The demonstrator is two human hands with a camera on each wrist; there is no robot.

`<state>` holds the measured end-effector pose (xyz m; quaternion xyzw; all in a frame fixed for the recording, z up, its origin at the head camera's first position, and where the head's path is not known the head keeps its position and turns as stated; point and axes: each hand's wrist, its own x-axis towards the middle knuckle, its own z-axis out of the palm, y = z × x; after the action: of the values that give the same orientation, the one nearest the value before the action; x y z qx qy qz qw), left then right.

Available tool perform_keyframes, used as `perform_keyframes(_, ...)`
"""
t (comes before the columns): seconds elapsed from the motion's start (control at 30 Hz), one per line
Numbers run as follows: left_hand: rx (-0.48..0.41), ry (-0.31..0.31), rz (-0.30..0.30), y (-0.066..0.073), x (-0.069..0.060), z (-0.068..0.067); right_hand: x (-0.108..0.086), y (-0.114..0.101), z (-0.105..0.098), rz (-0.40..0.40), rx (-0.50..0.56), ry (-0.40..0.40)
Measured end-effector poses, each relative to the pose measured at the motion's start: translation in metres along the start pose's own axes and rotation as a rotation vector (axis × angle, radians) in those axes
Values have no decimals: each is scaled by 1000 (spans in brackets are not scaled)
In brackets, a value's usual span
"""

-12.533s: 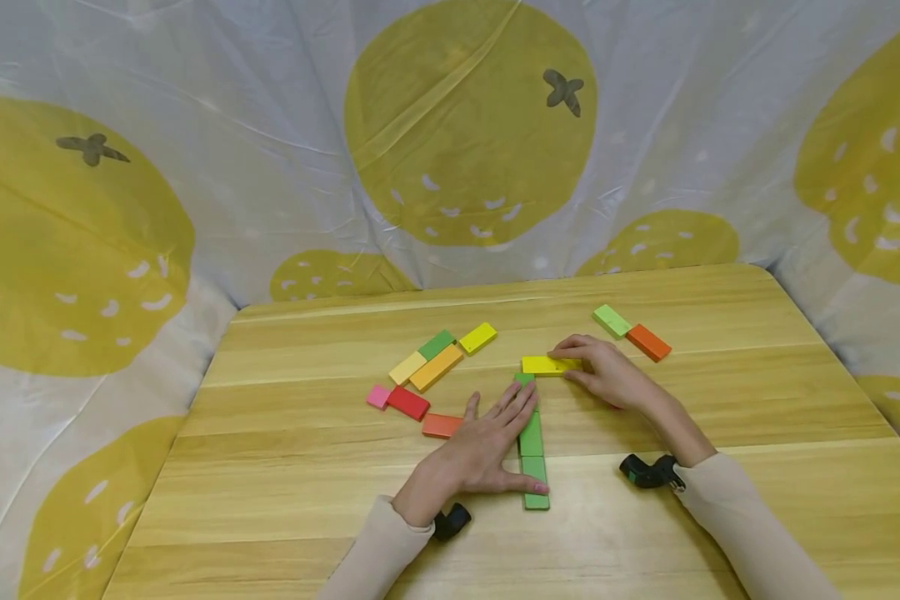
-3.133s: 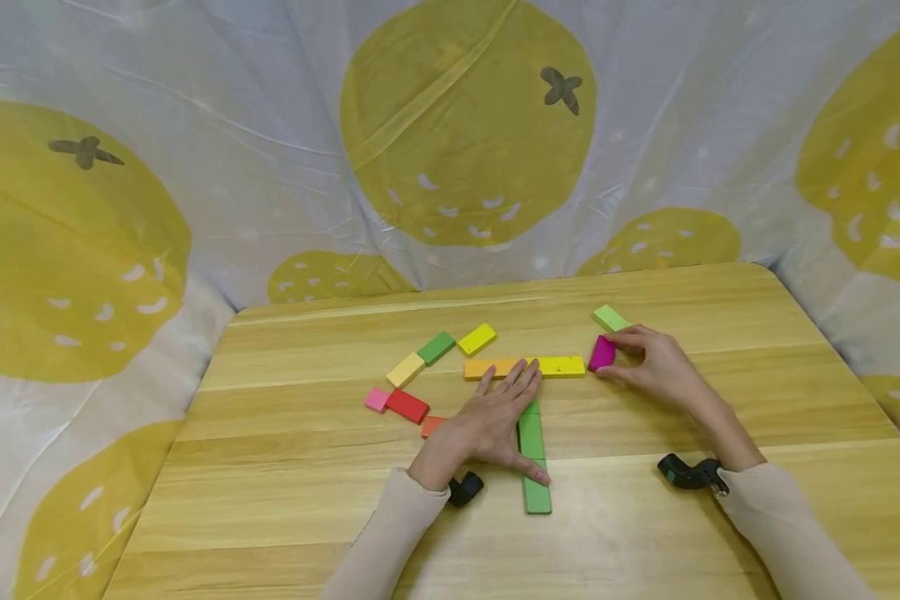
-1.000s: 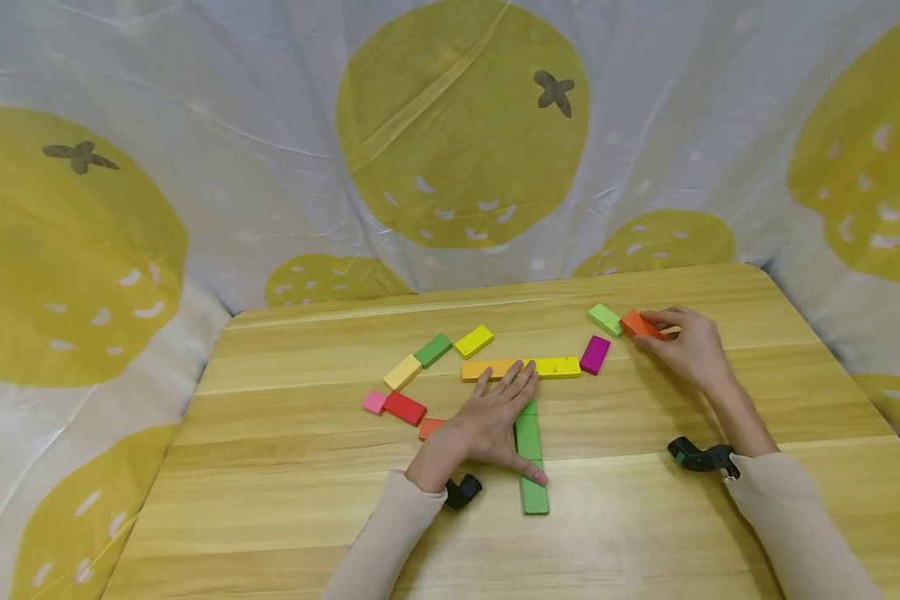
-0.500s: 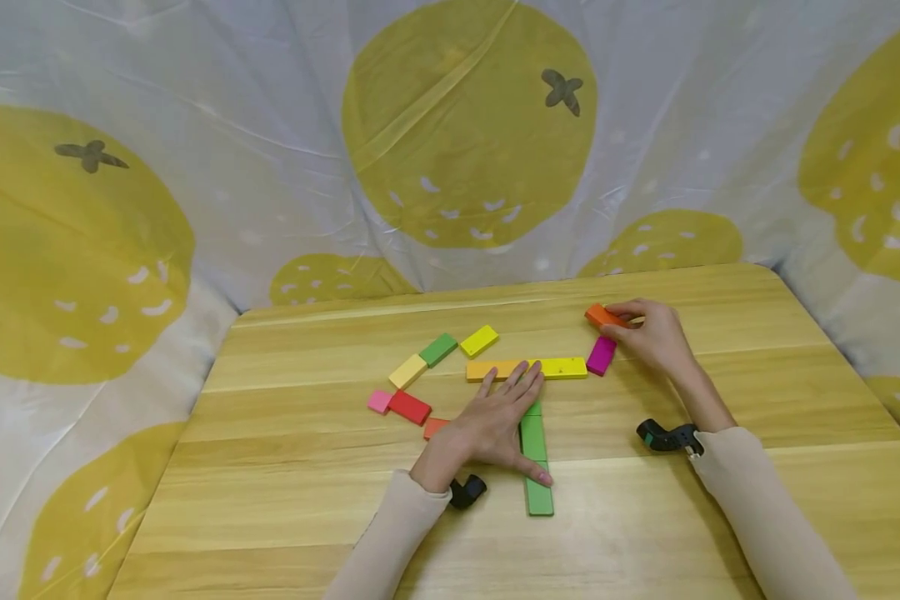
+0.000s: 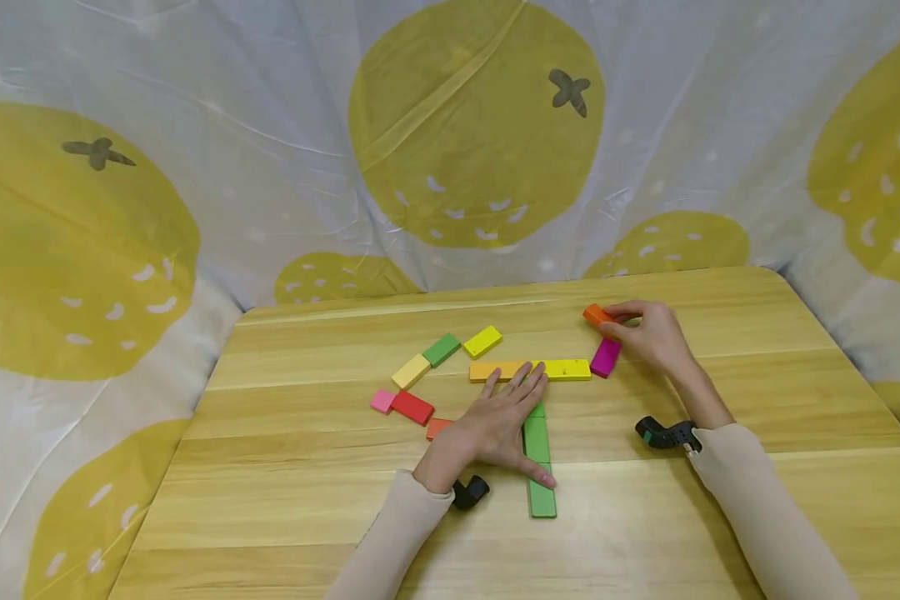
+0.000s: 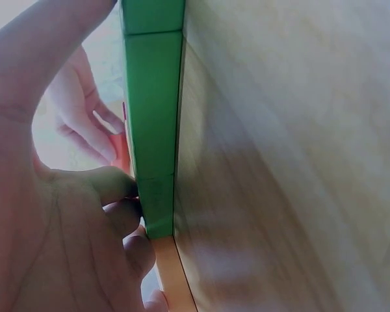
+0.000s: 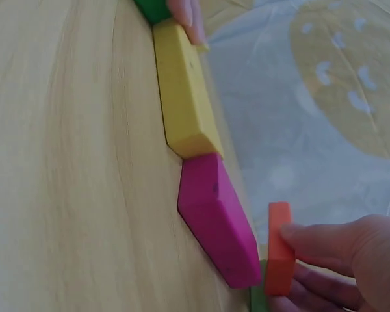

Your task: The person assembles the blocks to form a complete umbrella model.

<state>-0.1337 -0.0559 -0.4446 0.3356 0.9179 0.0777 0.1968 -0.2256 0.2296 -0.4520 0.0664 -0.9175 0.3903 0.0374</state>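
My right hand (image 5: 656, 335) pinches an orange block (image 5: 595, 314) between thumb and fingers, just beyond a magenta block (image 5: 605, 358). A sliver of a light green block (image 7: 257, 296) shows beside the orange one in the right wrist view; in the head view it is hidden. The magenta block meets the end of a yellow block (image 5: 570, 370), which continues a crosswise row from an amber block (image 5: 489, 372). Green blocks (image 5: 537, 442) run from that row toward me. Across both lies my left hand (image 5: 495, 429), fingers spread, fingertips at the crosswise row and thumb on the nearest green block.
Left of the row lie a yellow block (image 5: 483, 342), a green block (image 5: 442, 350), a pale yellow block (image 5: 411, 372), a pink block (image 5: 382, 401), a red block (image 5: 412, 407) and a partly covered orange-red block (image 5: 437, 427). A fruit-patterned curtain (image 5: 292, 167) hangs behind the wooden table (image 5: 285, 517).
The amber block joined the yellow one in the crosswise row, and the magenta block was set at its right end. My right hand then took the orange block and carried it left over the light green one.
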Motion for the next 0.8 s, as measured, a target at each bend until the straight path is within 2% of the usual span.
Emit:
perform_keyframes(0.33, 7, 1, -4, 0, 0, 1, 6, 4, 7, -107, -93, 46)
perform_keyframes(0.8, -14, -7, -1, -1, -1, 0, -1, 14, 12, -213, -99, 41)
